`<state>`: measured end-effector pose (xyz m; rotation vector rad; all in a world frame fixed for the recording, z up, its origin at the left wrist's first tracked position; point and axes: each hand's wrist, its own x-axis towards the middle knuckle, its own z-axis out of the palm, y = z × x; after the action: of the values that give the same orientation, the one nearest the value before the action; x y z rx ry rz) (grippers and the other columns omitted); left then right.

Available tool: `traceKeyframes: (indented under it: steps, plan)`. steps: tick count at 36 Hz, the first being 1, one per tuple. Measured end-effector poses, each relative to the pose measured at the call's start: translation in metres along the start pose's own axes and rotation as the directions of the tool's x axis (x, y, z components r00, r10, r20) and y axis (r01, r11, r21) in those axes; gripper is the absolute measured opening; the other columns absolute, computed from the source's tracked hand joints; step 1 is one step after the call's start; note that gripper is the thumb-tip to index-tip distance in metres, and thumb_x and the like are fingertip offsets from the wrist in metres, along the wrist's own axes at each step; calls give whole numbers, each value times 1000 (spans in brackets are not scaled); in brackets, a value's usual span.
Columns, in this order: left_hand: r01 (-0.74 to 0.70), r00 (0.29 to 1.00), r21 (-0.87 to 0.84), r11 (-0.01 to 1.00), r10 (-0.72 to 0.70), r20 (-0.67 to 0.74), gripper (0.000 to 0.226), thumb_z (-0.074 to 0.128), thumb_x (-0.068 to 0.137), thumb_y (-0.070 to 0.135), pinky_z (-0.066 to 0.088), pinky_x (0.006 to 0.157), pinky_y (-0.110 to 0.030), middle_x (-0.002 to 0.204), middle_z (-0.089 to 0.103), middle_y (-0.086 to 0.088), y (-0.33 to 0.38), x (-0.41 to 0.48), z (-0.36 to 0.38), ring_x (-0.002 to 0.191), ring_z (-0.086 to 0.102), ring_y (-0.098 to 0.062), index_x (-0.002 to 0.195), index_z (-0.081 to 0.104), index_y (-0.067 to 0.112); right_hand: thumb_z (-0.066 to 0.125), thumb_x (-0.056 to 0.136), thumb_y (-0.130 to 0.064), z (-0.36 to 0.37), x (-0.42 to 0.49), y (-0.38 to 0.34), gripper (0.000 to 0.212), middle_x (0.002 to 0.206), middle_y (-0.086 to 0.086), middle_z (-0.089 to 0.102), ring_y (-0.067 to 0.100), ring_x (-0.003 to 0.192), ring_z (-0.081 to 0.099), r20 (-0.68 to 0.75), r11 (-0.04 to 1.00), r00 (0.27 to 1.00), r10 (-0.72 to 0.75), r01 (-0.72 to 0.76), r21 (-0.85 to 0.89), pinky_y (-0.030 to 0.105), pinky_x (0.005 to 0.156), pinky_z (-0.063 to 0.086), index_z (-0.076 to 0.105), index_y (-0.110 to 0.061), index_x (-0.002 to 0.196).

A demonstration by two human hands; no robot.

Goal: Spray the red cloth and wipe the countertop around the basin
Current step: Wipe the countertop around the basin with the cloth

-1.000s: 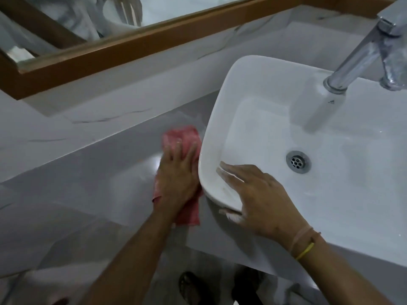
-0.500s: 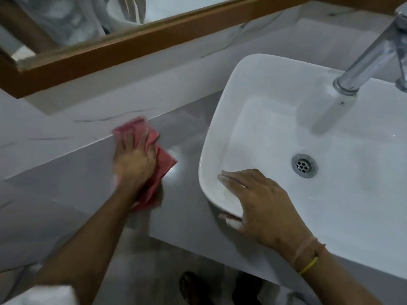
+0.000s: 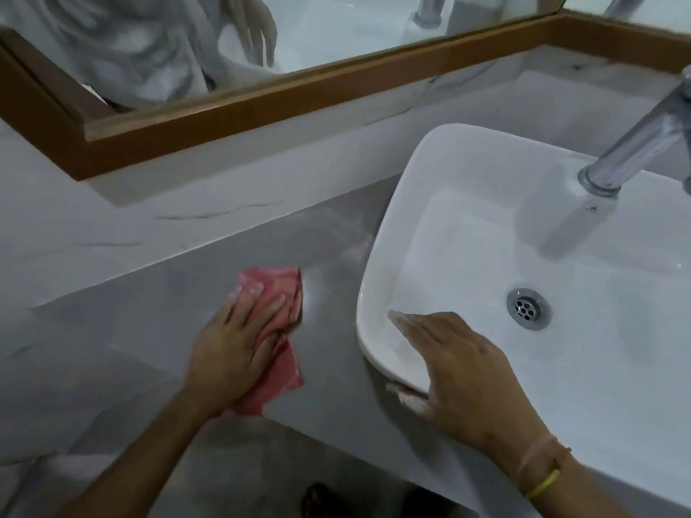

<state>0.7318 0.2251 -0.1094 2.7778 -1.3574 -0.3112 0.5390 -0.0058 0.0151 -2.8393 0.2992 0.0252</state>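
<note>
My left hand [image 3: 233, 349] presses flat on the red cloth [image 3: 275, 289], which lies crumpled on the grey countertop [image 3: 149, 312] left of the basin. The cloth sticks out beyond my fingers and under my palm toward the counter's front edge. The white rectangular basin [image 3: 389, 256] sits on the counter at the right. My right hand [image 3: 467, 372] grips the basin's near left corner, fingers over the rim and thumb under it. No spray bottle is in view.
A chrome tap [image 3: 635, 147] leans over the basin from the right, above the drain [image 3: 528, 308]. A wood-framed mirror [image 3: 261, 102] runs along the marble back wall. Below the counter's front edge I see the floor and a dark shoe [image 3: 318, 499].
My left hand swept the cloth from beside the basin leftward toward the wall, then back to the right and nearer the front. My right hand has kept its hold on the basin corner.
</note>
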Motion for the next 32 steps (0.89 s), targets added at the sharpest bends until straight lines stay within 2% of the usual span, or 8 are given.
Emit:
traceKeyframes:
  steps: [2,8,13,16,21,25,28,32]
  plan:
    - [109,992,-20,994,-110,-54,58,18,95,49,20,118,-43,150,41,-11,1,33,-7,142,29,-32,142,42,23,84,56,-39,0,0,0,76,114,2,71,27,100,66,-1,1000,1000,-1,1,6,40,66,60,61,-12,123]
    - [137,987,40,990,-134,-88,51,24,98,34,9,119,-45,155,29,-17,55,153,-23,142,23,-37,147,31,21,81,53,-44,1,0,0,77,108,-2,72,25,96,67,15,999,1000,19,-19,-28,37,62,60,62,-15,121]
    - [-289,951,90,953,297,-84,55,30,98,35,9,118,-51,157,28,-7,91,129,-11,145,20,-32,149,24,18,81,53,-44,0,0,1,77,109,-4,71,23,95,67,34,1000,999,19,-18,-21,37,61,60,60,-17,122]
    - [-420,902,-17,907,415,-121,55,37,97,33,17,119,-49,158,25,-4,71,71,3,147,17,-27,149,26,18,82,49,-42,0,1,2,80,106,-5,71,22,93,68,34,1000,999,8,-7,-13,35,59,60,61,-16,121]
    - [-239,971,-22,971,239,0,52,25,98,46,21,118,-43,156,30,4,7,29,5,148,14,-19,148,23,32,86,42,-46,-1,2,2,85,105,-7,72,19,92,68,73,1000,997,9,-9,-1,33,59,60,63,-16,119]
    - [21,1000,-58,998,-22,-20,70,6,92,57,19,119,-43,154,33,-10,10,84,-17,146,20,-31,144,38,24,86,36,-50,-3,4,2,88,102,-12,72,15,90,69,97,1000,995,1,0,-18,28,56,58,66,-19,116]
    - [145,989,-9,989,-145,18,61,13,95,50,8,120,-46,159,20,-11,37,133,-18,148,9,-32,149,23,23,86,38,-50,-4,3,1,87,104,-11,72,15,91,69,122,1000,993,2,0,-21,28,58,58,64,-20,117]
    - [-98,995,75,992,100,-25,60,36,93,47,25,114,-58,151,38,-14,90,135,-20,139,31,-42,147,28,21,86,46,-44,0,1,3,86,110,-4,72,20,95,68,105,1000,994,4,-3,-12,35,66,60,60,-17,123]
